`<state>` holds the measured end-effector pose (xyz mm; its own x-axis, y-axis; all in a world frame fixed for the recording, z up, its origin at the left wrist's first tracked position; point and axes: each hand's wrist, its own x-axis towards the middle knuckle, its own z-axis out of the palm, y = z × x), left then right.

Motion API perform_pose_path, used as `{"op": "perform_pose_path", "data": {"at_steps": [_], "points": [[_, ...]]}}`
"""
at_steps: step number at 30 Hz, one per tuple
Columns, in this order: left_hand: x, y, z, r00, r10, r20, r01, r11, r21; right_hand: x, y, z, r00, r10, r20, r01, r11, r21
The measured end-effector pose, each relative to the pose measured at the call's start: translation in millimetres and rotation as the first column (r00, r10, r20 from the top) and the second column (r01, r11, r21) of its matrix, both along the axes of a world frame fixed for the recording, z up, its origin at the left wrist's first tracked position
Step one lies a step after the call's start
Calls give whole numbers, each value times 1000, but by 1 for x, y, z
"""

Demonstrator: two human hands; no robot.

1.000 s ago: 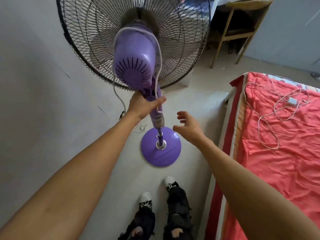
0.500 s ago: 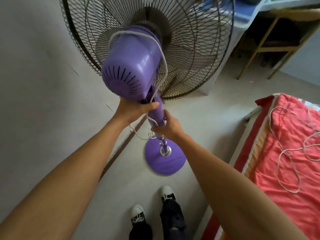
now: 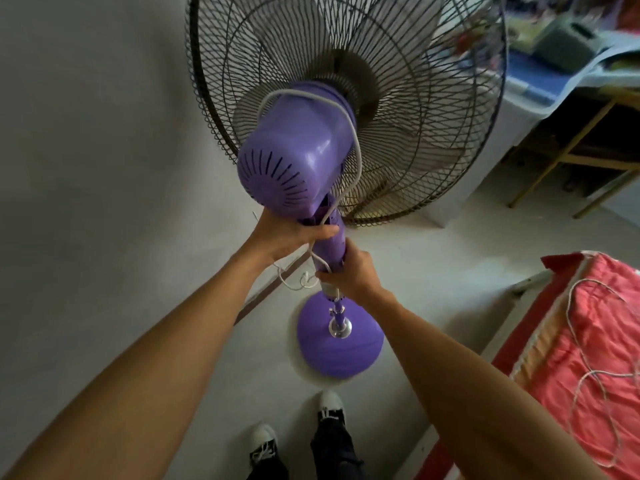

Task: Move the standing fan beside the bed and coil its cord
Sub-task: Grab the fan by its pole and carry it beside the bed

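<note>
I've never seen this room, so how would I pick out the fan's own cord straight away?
Find the purple standing fan by the wall. Its cord loops over the motor housing and runs down the pole past both hands. The other white cable lies loose on the red bed.

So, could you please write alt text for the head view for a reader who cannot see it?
Seen from above, a person's left hand and right hand grip the pole of a purple standing fan, its white cord looped over the motor housing. The fan's round base is above the floor by the person's shoes, and a bed with a red sheet lies to the right.
</note>
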<state>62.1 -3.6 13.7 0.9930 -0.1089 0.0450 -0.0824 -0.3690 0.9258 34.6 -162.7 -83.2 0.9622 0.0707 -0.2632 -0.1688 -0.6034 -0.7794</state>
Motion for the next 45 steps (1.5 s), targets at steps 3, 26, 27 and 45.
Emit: {"op": "perform_pose_path", "data": {"at_steps": [3, 26, 27, 45], "points": [[-10, 12, 20, 999, 40, 24, -40, 999, -17, -7, 12, 20, 999, 31, 30, -30, 999, -21], [-261, 171, 119, 875, 454, 168, -441, 891, -106, -193, 174, 108, 881, 449, 148, -437, 893, -108], [-276, 180, 121, 863, 474, 176, -464, 880, -100, -203, 184, 109, 864, 480, 151, -469, 877, -104], [-494, 264, 150, 360, 927, 108, -929, 366, -51, -337, 337, 132, 369, 914, 169, -926, 377, -14]]}}
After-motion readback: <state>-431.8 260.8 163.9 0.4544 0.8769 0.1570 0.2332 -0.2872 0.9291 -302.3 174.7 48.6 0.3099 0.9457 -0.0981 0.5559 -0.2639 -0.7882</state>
